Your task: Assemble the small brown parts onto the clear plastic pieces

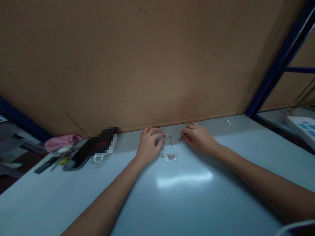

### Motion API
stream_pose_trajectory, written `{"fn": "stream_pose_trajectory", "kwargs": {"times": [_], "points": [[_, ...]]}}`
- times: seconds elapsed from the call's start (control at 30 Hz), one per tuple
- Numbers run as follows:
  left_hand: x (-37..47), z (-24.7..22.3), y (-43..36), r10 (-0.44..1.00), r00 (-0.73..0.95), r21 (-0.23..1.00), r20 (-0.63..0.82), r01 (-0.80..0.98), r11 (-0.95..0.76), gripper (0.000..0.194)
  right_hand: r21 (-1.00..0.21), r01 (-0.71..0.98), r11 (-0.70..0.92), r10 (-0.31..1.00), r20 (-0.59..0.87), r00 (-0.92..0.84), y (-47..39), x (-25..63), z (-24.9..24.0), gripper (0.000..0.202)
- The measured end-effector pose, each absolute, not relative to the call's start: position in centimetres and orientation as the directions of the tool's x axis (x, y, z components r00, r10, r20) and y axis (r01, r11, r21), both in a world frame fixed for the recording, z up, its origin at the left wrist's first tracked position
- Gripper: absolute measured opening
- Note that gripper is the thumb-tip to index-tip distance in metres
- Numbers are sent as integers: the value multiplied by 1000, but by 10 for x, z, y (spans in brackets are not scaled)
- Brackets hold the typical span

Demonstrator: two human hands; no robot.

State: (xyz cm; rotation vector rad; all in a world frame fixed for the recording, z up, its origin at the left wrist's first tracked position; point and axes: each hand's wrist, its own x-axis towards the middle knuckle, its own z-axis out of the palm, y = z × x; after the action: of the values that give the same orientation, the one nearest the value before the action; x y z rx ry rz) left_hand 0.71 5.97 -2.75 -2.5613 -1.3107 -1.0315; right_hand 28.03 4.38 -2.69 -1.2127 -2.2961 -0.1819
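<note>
Several small clear plastic pieces (168, 159) and small copper-brown pieces (171, 156) lie scattered on the pale table between my hands. My left hand (149, 144) rests at the left edge of this scatter, its fingers curled and thumb bent toward them. Something greyish shows in the gap of that hand, too dim to name. On the other side, my right hand (195, 137) is closed, fingertips together and pointing down at the table beside a few brown bits (179, 139). What its fingertips hold, if anything, is too small to make out.
A brown board wall (172, 65) rises behind the table (187, 203). To the left lie a phone (77, 157), keys (55, 162), a pink cloth (61, 143) and a white ring-shaped item (98, 158). A small white scrap (228, 121) sits at right, near a blue frame post (268, 72).
</note>
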Motion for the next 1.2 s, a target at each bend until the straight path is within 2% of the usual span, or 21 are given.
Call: {"fn": "stream_pose_trajectory", "kwargs": {"times": [0.13,0.57,1.2], "points": [[8,-28,58,699,428,202,573,753,-627,19,-147,796,587,735,510,-448,45,281,-28,17],[8,-30,60,740,364,273,566,764,-585,10,-226,747,625,730,509,-456,50,289,-29,24],[8,-29,59,749,345,276,566,777,-566,11,-185,762,621,741,456,-493,48,289,-27,20]]}}
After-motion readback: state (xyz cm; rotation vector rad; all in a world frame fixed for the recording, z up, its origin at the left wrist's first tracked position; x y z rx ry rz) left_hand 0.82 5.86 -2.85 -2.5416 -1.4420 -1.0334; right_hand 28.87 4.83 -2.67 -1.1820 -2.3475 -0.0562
